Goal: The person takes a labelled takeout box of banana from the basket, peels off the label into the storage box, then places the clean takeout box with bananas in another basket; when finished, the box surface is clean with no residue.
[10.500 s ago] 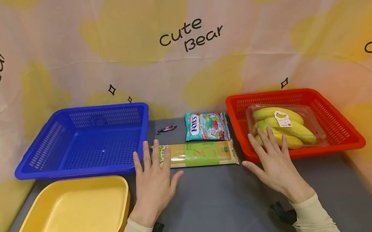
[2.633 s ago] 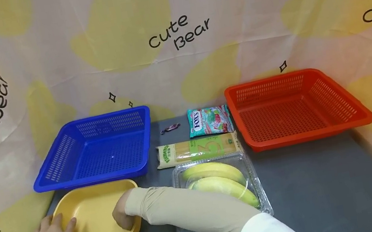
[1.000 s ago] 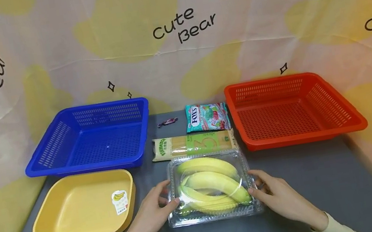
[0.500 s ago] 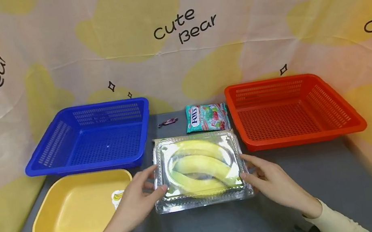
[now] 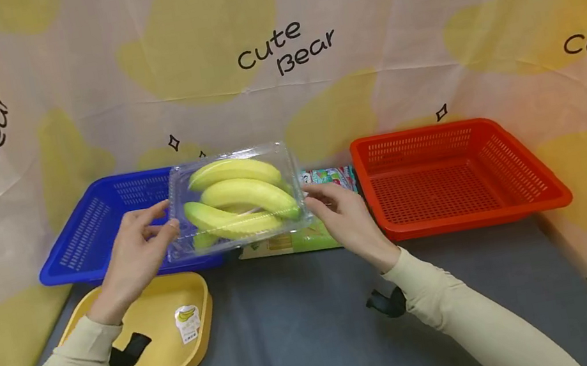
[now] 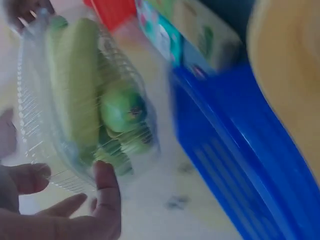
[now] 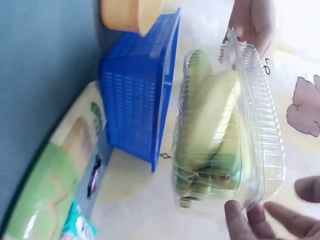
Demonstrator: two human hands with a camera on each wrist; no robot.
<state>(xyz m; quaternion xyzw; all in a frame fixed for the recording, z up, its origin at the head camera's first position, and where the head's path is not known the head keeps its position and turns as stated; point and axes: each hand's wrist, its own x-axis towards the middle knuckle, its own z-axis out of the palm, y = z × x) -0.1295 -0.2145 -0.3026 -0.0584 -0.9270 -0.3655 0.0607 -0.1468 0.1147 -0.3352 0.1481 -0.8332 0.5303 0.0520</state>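
Observation:
A clear plastic clamshell box [image 5: 238, 200] of bananas [image 5: 249, 198] is raised in front of the blue basket [image 5: 67, 256], overlapping its right part in the head view. My left hand [image 5: 136, 254] grips the box's left edge between thumb and fingers. At the opposite edge, my right hand [image 5: 349, 219] pinches the rim. The right wrist view shows the box [image 7: 270, 145] from its side, with the blue basket [image 7: 132, 95] beyond. A white banana sticker [image 5: 187, 324] lies inside the yellow tray [image 5: 204, 347].
To the right stands a red basket [image 5: 475, 220] with nothing in it. Between the baskets lie a noodle pack [image 5: 311, 238] and a teal candy bag [image 5: 335, 174], both partly covered by the box and my right hand. A small wrapped candy [image 7: 94, 176] shows beside them.
The banana box went from the red basket to the table, and its sticker is now in the yellow tray. Both hands then took the box and lifted it leftward toward the blue basket.

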